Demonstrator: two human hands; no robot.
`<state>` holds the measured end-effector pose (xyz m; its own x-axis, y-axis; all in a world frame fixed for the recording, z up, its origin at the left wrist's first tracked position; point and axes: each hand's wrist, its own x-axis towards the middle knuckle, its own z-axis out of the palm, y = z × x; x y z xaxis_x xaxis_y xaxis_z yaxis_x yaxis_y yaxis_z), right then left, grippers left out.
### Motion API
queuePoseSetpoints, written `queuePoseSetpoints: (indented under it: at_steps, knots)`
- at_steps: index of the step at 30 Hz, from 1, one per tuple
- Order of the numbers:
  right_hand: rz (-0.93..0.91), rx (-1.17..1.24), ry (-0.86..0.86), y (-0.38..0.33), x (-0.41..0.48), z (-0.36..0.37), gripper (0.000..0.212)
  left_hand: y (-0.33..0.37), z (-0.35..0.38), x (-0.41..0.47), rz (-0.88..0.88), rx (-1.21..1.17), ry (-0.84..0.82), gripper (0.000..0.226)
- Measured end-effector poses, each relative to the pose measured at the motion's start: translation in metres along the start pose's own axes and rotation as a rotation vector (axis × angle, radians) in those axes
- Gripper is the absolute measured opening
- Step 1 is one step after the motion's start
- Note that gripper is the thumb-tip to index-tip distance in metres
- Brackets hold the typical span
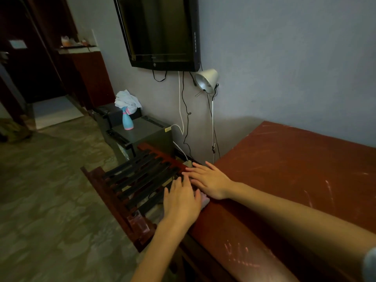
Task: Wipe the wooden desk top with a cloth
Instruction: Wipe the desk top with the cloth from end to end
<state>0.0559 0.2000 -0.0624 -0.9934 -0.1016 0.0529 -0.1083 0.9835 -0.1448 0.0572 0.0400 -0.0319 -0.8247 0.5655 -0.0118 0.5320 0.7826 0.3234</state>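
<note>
Your left hand (181, 200) lies flat with straight fingers at the left end of the table (284, 169). It presses down on a pink cloth (205, 200), and only a small corner of the cloth shows beside your thumb. Your right hand (210, 180) is also spread open, palm down on the wood just beside the left. Whether its heel touches the cloth cannot be told. The red-brown top is scratched. Past the table's end stands a dark slatted rack (138, 180). Farther off, a blue spray bottle (127, 119) stands upright on a grey cabinet (150, 132), near a white rag (127, 100).
</note>
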Motion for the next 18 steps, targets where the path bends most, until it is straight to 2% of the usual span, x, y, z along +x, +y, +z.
queuePoseSetpoints:
  at_steps: [4,8,10,12,13,18]
  knots:
    - [0.060,-0.001,-0.016,0.016,0.010,-0.006,0.045,0.017,0.003,0.015,-0.044,0.058,-0.135,0.063]
    - [0.173,-0.007,-0.007,0.045,-0.002,-0.012,0.047,0.031,0.006,0.030,-0.049,0.099,-0.188,0.057]
    - [0.188,-0.025,-0.001,0.051,-0.014,-0.012,0.059,0.033,0.008,0.035,-0.055,0.072,-0.174,0.050]
    - [0.172,-0.033,0.008,0.043,-0.024,-0.010,0.083,0.033,0.013,0.036,-0.059,0.023,-0.131,0.045]
    - [0.152,-0.036,0.012,0.037,-0.026,-0.008,0.086,0.032,0.017,0.034,-0.060,0.020,-0.098,0.044]
    - [0.091,0.015,0.023,0.021,-0.013,-0.007,0.044,0.032,0.034,0.032,-0.076,0.089,0.059,0.044]
